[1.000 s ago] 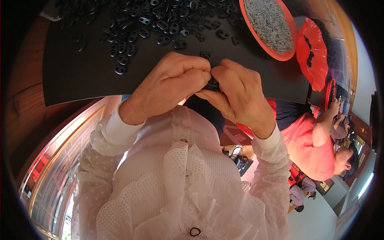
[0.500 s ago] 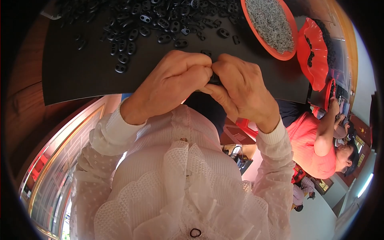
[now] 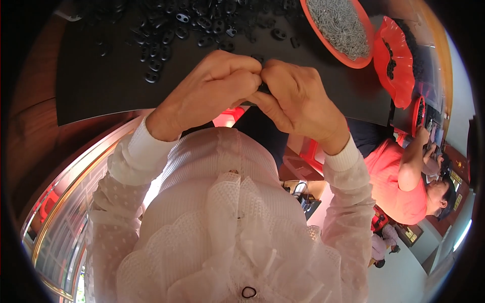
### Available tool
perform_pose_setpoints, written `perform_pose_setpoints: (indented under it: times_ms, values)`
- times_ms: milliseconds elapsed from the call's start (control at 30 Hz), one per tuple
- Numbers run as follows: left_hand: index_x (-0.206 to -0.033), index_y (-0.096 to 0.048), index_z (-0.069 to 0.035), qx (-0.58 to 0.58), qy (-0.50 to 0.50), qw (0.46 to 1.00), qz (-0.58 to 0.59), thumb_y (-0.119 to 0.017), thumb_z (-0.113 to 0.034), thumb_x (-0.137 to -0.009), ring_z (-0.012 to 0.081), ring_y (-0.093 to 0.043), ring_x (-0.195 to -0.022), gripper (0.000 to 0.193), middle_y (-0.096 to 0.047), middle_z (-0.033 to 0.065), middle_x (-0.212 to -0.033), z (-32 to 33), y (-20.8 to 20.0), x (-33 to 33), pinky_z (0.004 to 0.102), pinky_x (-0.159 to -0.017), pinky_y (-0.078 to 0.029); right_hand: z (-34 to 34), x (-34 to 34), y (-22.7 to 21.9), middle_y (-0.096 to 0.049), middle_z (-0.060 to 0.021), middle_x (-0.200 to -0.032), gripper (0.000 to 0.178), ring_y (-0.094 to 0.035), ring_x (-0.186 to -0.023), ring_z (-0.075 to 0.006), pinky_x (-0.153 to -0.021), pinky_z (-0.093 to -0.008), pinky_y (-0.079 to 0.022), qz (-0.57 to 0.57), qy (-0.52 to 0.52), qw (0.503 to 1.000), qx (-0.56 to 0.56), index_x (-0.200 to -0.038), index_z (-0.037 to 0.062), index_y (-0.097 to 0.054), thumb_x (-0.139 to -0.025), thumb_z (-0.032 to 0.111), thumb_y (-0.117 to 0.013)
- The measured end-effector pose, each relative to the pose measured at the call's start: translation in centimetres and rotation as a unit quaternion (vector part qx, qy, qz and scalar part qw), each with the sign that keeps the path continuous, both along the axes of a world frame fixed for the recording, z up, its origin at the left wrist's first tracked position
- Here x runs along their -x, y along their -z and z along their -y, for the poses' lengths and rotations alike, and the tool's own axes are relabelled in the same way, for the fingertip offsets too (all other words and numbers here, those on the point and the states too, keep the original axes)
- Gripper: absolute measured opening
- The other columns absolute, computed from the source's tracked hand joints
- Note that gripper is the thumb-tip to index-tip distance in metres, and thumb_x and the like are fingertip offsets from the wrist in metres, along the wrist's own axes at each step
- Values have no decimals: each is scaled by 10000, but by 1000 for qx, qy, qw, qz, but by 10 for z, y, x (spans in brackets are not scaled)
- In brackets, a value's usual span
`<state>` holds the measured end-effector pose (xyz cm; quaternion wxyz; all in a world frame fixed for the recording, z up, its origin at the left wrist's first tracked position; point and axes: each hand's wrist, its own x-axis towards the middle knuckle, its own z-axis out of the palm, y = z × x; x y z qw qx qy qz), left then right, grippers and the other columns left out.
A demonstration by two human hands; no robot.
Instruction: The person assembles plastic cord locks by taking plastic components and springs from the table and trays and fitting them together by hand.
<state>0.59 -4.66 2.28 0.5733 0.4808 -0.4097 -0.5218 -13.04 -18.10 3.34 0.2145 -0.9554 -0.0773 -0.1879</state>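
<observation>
My left hand (image 3: 214, 83) and my right hand (image 3: 300, 98) meet in front of me over the near edge of the black table mat (image 3: 106, 93). Both have curled, pinching fingers. A small black plastic piece (image 3: 263, 89) shows between them; the fingers cover most of it, so its exact kind is hidden. Beyond the hands lies a heap of small black oval plastic pieces (image 3: 182, 33), many with two holes, like cord locks. A few lie loose to the left of my fingers.
An orange bowl (image 3: 357, 63) of small grey metal pieces, apparently springs, stands at the far right. Beside it sits a wavy-edged red dish (image 3: 402, 86) with black parts. A co-worker in a coral shirt (image 3: 399, 184) works on the right. Brown wood (image 3: 33, 113) borders the mat's left side.
Both hands keep their pinch and sit slightly higher and further left in the picture. The heap, bowl and mat have shifted slightly upward with the view.
</observation>
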Motion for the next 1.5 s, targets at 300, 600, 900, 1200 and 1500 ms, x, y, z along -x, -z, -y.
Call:
perform_pose_setpoints:
  times_ms: [300, 600, 900, 1200, 1500]
  values:
    - [-595, -369, -31, -57, -7, 997, -50, -457, -147, -804, 83, -316, -518, 254, -343, -3, -549, -7, -4, -1, 275, -480, -265, -17, 9, -8, -498, -87, -717, 344, -545, -572, -252, -481, -344, -438, 24, 54, 998, -23, -864, 31, -530, -741, 257, -758]
    - [-717, -530, 9, 2, -5, 1000, 5, -490, -121, -834, 83, -405, -557, 179, -434, 3, -611, -8, 5, 1, 244, -503, -284, -22, 13, -6, -489, -98, -712, 186, -533, -577, -258, -492, -337, -431, 62, 51, 997, -18, -850, 23, -543, -801, 107, -702]
    - [-576, -422, -61, 15, -42, 999, 2, -470, -133, -873, 45, -336, -524, 309, -405, -21, -573, -12, -3, 7, 234, -473, -213, 28, 81, -63, -596, -81, -759, 184, -532, -662, -95, -602, -271, -438, 36, 382, 910, -159, -950, -17, -645, -904, 160, -625]
    - [-572, -426, -59, 23, -42, 999, -12, -486, -121, -883, 38, -344, -533, 323, -403, -28, -564, -9, 2, 9, 224, -492, -242, 149, 137, -75, -638, -124, -767, 291, -605, -702, -159, -665, -295, -477, -36, 469, 882, -24, -1080, -31, -613, -903, 200, -599]
    - [-561, -385, -52, 53, -41, 993, 94, -499, -61, -856, 41, -339, -538, 316, -379, -35, -537, -11, 8, 18, 253, -494, -270, 65, 45, -41, -588, -37, -780, 162, -555, -712, -133, -676, -264, -459, -36, 257, 962, -85, -1050, 19, -619, -923, 106, -567]
